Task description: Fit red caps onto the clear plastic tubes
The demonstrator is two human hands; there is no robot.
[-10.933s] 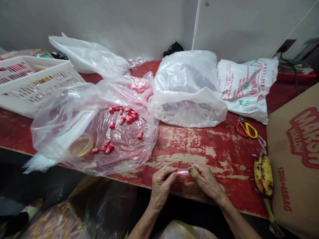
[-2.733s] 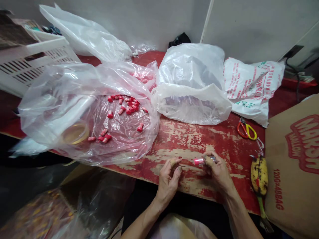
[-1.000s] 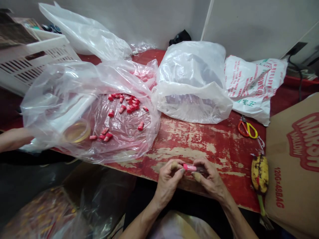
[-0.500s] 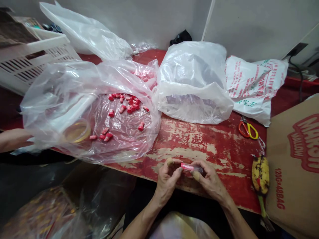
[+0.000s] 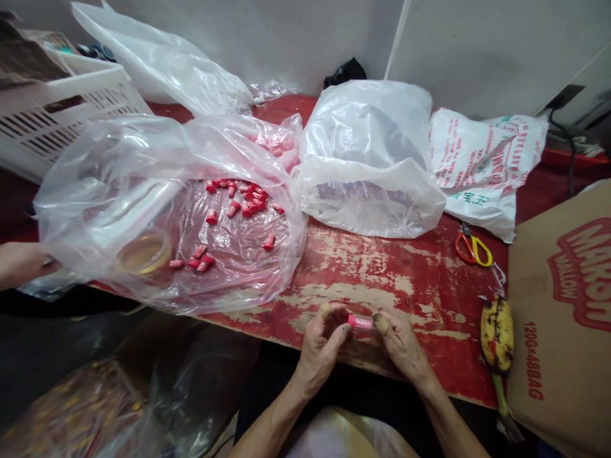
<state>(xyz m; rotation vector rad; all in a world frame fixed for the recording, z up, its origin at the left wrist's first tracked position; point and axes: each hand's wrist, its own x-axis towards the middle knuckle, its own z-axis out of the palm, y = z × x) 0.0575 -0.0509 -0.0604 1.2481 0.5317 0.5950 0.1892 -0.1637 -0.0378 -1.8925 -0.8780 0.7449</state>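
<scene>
Above the table's front edge, a small tube with a red end and pale marks (image 5: 361,322) lies level between my two hands. My left hand (image 5: 324,343) pinches its red end between thumb and fingers. The thumb and fingers of my right hand (image 5: 403,343) close on the other end and cover most of it. Coloured patches or coverings show on some of my fingertips. Left of my hands, a large clear plastic bag (image 5: 238,286) lies spread out, with several small red-capped pieces (image 5: 211,217) in or on it.
A roll of tape (image 5: 143,253) sits under the bag's plastic. Another person's hand (image 5: 21,264) is at the left edge. A white bag (image 5: 372,133) stands behind; scissors (image 5: 473,248), a spotted banana (image 5: 496,334) and a carton (image 5: 558,305) are at right. A white basket (image 5: 71,108) stands back left.
My right fingers have shifted on the tube and now cover its darker clear end, which showed before. My left hand keeps its pinch.
</scene>
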